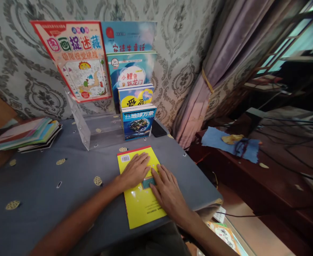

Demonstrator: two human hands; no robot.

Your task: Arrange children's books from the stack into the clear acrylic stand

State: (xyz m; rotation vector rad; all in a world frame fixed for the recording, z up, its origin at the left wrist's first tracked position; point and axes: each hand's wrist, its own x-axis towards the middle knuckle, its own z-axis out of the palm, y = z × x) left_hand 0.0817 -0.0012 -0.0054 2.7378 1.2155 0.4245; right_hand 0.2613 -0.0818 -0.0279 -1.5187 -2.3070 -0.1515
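A yellow book (137, 209) with a red edge and a barcode lies flat near the front of the table. My left hand (136, 170) rests palm down on its upper part, fingers stretched out. On the book's right side lies my right hand (169, 192), also flat with fingers extended. Just beyond the book, a clear display stand (83, 124) holds several upright books in steps. Among them are a blue book with a globe (139, 124) in front, a teal book (135, 71) behind, and a red-bordered book (78, 64) at the upper left.
A pile of thin books (28, 133) lies at the table's left. Behind the stand's right end is a black phone (158, 128). A dark red cabinet (239, 177) with a blue cloth (212, 138) and cables stands at the right, beside a tied curtain (199, 96).
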